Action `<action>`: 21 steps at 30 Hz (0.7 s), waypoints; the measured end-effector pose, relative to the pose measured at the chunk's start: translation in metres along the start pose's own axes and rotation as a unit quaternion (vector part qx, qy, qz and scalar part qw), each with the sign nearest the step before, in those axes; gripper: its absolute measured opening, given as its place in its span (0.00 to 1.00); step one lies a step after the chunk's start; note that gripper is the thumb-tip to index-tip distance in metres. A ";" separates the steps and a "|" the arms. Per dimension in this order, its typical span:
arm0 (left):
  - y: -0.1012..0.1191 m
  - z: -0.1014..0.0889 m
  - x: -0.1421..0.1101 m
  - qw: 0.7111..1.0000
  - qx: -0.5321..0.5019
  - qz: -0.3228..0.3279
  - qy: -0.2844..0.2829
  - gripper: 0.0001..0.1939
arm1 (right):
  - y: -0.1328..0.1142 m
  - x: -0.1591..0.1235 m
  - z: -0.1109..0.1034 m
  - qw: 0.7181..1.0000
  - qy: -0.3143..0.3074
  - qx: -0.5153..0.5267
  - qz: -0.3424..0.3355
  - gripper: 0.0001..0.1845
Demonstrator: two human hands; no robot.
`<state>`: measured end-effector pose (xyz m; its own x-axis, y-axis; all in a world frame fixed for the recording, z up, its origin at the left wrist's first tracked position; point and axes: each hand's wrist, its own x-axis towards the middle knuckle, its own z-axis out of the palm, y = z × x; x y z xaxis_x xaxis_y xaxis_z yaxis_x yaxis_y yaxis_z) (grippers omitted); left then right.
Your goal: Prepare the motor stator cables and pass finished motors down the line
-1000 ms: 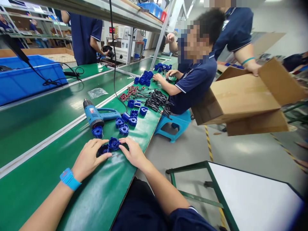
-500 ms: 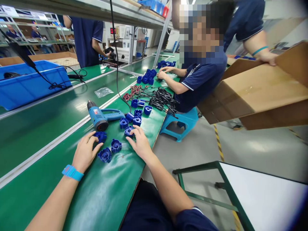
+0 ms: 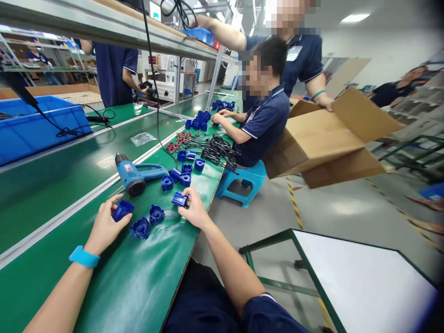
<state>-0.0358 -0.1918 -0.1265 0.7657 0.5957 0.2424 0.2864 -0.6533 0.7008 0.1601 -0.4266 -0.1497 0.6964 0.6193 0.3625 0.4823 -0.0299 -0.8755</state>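
Both grips occupied.
Left hand point(image 3: 104, 225), half closed, holds a blue cup point(image 3: 123, 211); right hand point(image 3: 195, 210) pinches a second cup point(image 3: 179, 199); two loose cups point(image 3: 140, 228) lie between.

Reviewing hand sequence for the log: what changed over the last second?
Both hands let go of the front pair of blue cups. The left hand took the cup by the heat gun and moved that cup leftward, nearer the wearer. The right hand took another cup, drew it nearer and turned its side up. Unchanged: heat gun, black cables.
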 end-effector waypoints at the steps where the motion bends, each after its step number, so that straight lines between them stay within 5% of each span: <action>1: 0.000 0.000 0.000 1.000 -0.001 0.006 -0.009 0.36 | 0.000 0.000 0.000 1.000 -0.004 0.005 -0.003 0.20; 8: -0.001 0.003 -0.001 0.999 0.015 0.036 -0.027 0.29 | -0.006 0.002 -0.001 0.999 -0.052 -0.006 0.005 0.20; 14: 0.019 -0.007 -0.005 0.993 0.075 0.083 -0.046 0.27 | -0.013 0.003 0.004 0.989 -0.130 -0.068 -0.025 0.14; 21: 0.030 -0.019 -0.008 0.958 0.248 0.110 -0.089 0.30 | -0.022 -0.001 0.002 0.967 -0.211 -0.111 -0.093 0.14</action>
<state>-0.0446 -0.2075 -0.0949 0.9124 0.3578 0.1986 0.3117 -0.9221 0.2294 0.1482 -0.4253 -0.1315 0.3310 0.8938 0.3025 0.7130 -0.0270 -0.7006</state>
